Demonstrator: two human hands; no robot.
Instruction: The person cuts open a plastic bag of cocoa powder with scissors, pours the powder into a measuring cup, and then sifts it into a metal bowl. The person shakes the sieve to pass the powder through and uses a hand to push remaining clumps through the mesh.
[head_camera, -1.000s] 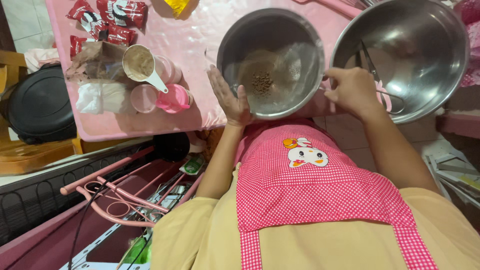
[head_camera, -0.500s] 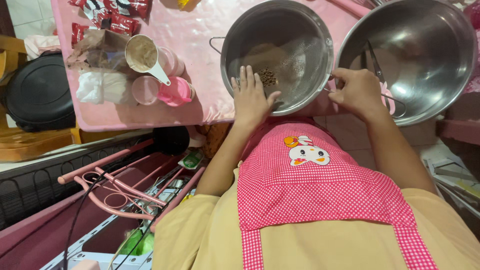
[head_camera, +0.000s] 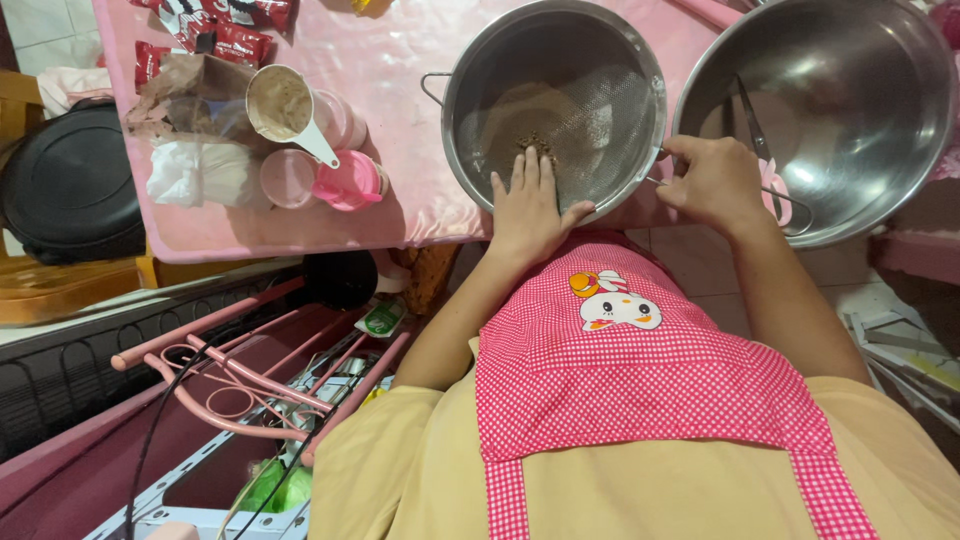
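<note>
Sieve (head_camera: 556, 105) held over the near edge of a pink table (head_camera: 400, 120), with both hands at its rim.

The left hand (head_camera: 530, 205) is laid flat and open, fingers together, against the near wall of the sieve, nothing gripped; it appears to be placed there to steady or tap it. The right hand (head_camera: 712, 182) is closed round the sieve's handle, right of the sieve, so the weight seems to be borne there. Brown lumps (head_camera: 535, 145) are left on the mesh. Right of the sieve a large steel bowl (head_camera: 830, 100) stands, rims nearly touching, so little room is left on that side. Left of the sieve a scoop (head_camera: 285, 108) of powder and pink cups (head_camera: 345, 180) are set well apart, with bare table between.
</note>
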